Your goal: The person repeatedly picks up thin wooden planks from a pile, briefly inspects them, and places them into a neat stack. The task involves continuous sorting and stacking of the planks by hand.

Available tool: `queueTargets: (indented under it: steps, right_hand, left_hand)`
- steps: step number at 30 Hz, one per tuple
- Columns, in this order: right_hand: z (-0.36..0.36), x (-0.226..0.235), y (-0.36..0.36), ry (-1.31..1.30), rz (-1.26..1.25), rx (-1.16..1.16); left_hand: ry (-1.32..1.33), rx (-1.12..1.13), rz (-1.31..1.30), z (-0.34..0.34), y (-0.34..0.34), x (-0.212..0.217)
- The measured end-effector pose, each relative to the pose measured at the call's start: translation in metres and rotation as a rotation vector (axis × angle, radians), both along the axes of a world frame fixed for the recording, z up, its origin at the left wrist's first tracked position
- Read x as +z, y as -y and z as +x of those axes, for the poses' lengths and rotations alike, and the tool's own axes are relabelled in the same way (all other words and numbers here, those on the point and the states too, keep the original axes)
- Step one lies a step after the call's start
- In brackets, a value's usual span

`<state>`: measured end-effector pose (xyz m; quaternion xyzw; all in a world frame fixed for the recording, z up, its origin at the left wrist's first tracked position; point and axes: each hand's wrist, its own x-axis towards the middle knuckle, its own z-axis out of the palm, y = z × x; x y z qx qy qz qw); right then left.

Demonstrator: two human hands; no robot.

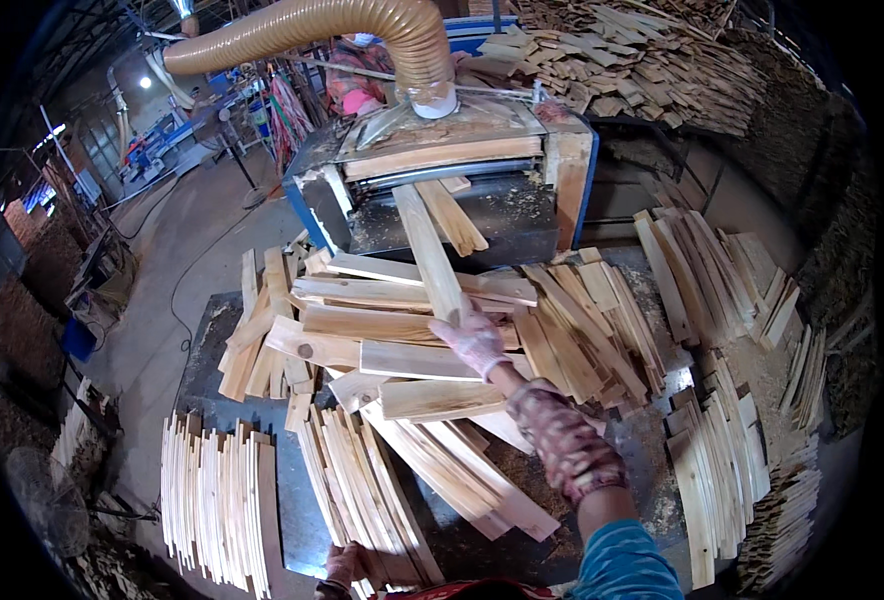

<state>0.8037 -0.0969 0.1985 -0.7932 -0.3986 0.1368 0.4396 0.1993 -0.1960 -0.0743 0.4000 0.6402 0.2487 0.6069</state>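
Note:
My right hand (470,340), in a pale glove, is closed on the near end of a wooden board (424,245). That board slants away over the pile, its far end on the metal bed of a planer-like machine (442,150). A second wooden board (452,218) lies beside it, partly inside the machine's opening. Low in the picture, my gloved left hand (340,565) is at the near end of a row of boards standing on edge (362,490). Its fingers look bent in; whether they grip a board is hard to make out.
Loose boards (392,320) lie crosswise on the dark table (297,540). More boards stand in rows at the left (217,500) and right (722,480). A ribbed hose (312,35) joins the machine's top. Behind it is a person (357,80); a large wood heap (632,65) is at back right.

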Motion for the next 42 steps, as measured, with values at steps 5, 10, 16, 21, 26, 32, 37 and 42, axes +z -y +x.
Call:
queueTargets:
  steps: [5,10,16,21,26,32,37,42]
  right_hand:
    - [-0.026,0.017,-0.018,0.016,-0.363,-0.075]
    - [-0.044,0.006,0.06,-0.51,-0.068,0.057]
    - [-0.14,0.016,0.166,-0.973,0.25,0.244]
    - [-0.221,0.053,0.178,-0.076,0.103,0.453]
    - [-0.182,0.039,0.113,-0.121,0.138,0.578]
    - [0.0,0.025,0.006,0.811,-0.167,-0.188]
    - [-0.008,0.054,-0.031,0.306,-0.527,-0.161]
    - [-0.026,0.045,0.0,0.122,-0.413,-0.079]
  left_hand:
    - [-0.142,-0.052,-0.01,0.021,0.026,-0.009]
    - [-0.416,-0.345,-0.087,0.047,0.014,0.035]
    - [-0.609,-0.387,0.492,0.095,-0.019,0.113]
    - [0.551,-0.503,0.391,0.222,-0.066,0.298]
    - [0.868,-0.154,0.165,0.216,-0.115,0.303]
    - [0.217,-0.139,0.207,0.065,-0.136,0.243]
    - [-0.635,-0.226,0.187,-0.058,-0.066,0.177]
    - [-1.009,-0.191,-0.073,-0.151,-0.051,0.104]
